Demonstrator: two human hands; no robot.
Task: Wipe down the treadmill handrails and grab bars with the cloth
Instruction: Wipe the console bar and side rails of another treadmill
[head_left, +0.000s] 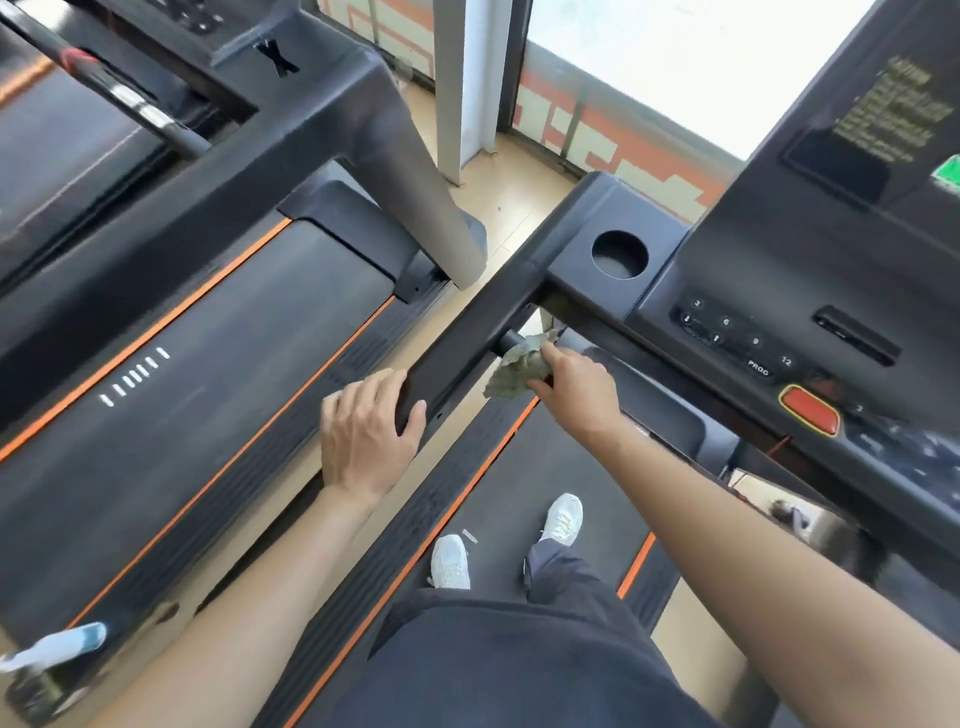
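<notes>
I stand on a treadmill belt (524, 483). Its black left handrail (467, 338) runs from the console toward me. My left hand (366, 431) wraps around the near end of that handrail. My right hand (574, 387) holds a crumpled grey-green cloth (514, 366) pressed around a short round grab bar (511, 340) that sticks out from the inner side of the handrail, just below the console. Most of that bar is hidden by the cloth.
The console (810, 312) with a cup holder (619, 254), number buttons and a red stop button (810, 410) fills the right. A second treadmill (208, 338) stands close on the left. A spray bottle (47, 660) sits at the lower left. Windows lie ahead.
</notes>
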